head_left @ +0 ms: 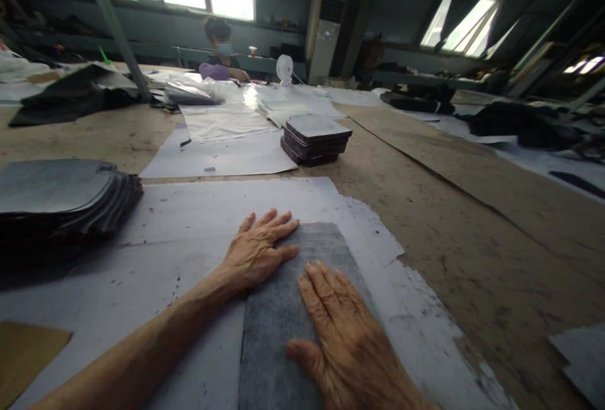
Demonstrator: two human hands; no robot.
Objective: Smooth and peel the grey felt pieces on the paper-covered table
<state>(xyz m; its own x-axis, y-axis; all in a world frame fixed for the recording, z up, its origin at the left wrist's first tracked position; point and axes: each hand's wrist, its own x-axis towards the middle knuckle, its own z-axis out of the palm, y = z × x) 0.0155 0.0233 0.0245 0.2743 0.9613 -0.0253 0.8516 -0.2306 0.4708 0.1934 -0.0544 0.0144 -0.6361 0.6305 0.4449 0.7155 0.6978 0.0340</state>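
A grey, fabric-like panel [274, 334] lies flat on white paper [203, 265] right in front of me. Across its far left edge rests my left hand [259, 249], fingers spread and pointing away from me. Flat on the panel's right side is my right hand [340, 334], with its fingers stretched forward and its thumb out to the left. Neither hand grips anything. Part of the panel is hidden under my hands, and its near end runs out of view.
A thick stack of grey-topped dark pieces [57, 189] stands at left. Beyond the paper sits a smaller stack [316, 136]. Brown card [31, 359] lies at lower left. A person [220, 51] sits across the table, near a white fan [284, 70]. Dark cloth [524, 123] lies at right.
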